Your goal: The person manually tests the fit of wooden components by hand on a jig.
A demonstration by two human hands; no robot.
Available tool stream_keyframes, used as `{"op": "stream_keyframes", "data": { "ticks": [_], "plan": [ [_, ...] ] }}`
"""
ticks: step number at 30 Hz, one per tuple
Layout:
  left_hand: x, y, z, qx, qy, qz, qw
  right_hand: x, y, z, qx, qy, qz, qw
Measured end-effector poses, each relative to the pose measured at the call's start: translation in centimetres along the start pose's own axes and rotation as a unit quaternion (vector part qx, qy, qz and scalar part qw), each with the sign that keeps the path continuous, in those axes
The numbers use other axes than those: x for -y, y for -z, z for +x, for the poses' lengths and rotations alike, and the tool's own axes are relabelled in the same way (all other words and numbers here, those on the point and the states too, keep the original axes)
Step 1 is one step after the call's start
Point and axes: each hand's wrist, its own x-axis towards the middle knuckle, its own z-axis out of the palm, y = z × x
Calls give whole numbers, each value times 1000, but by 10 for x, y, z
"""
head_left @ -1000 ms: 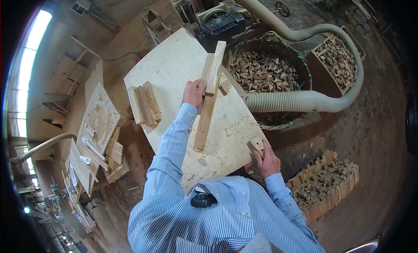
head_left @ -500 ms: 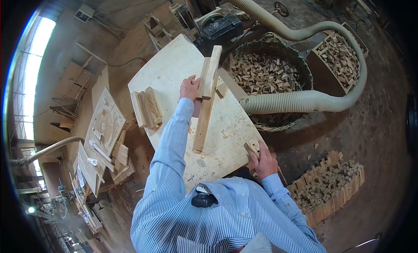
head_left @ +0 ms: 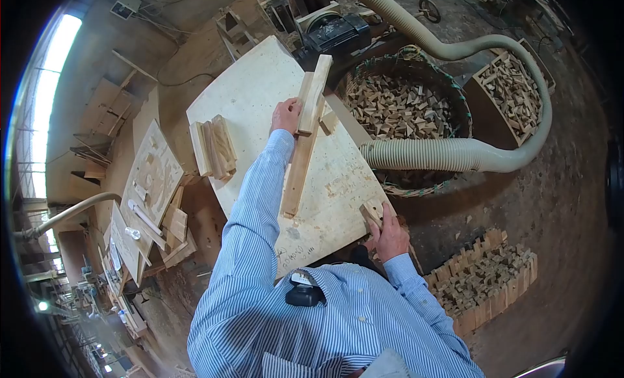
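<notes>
Near the middle of the pale work table (head_left: 247,72), my left hand (head_left: 285,115) is closed, its fingers against the side of a short wooden strip (head_left: 305,105). That strip lies along a longer wooden bar (head_left: 300,176) fixed or resting across the tabletop. A second light wooden piece (head_left: 320,76) sits beside the strip on the right. At the table's near right corner, my right hand (head_left: 391,236) is closed round a small wooden block (head_left: 372,213). Its thumb is partly hidden under the hand. Several wooden strips (head_left: 214,147) are stacked at the table's left edge.
Beyond the table's right edge stands a woven basket (head_left: 463,105) of offcuts, crossed by a ribbed hose (head_left: 422,154). A box of offcuts (head_left: 484,98) is farther right. Stacked small blocks (head_left: 484,280) lie on the floor. A motor (head_left: 337,37) stands behind the table.
The whole view has shifted, so the table appears slightly higher and farther left. My left fingers sit a little farther onto the strip; my right hand still holds the block at the corner.
</notes>
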Motion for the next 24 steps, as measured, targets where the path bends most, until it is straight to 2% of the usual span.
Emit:
{"op": "stream_keyframes", "data": {
  "ticks": [8,10,11,13,19,24],
  "plan": [
    [0,3,2,-37,-33,-8,999,-7,-11,3,-38,28,3,999],
    [-6,7,-1,-37,-27,-15,999,-3,-4,5,32,-11,2,999],
    [-9,10,-3,-36,-23,-18,999,-7,-12,5,26,-9,-1,1000],
    [-13,15,-7,-38,-26,-25,999,-18,-27,5,-62,45,-2,997],
    [-10,12,-3,-69,-49,-40,996,-14,-24,7,-36,25,-17,999],
    [-7,10,2,-93,-71,-41,992,-16,-29,8,-56,30,-13,998]
  ]
}}
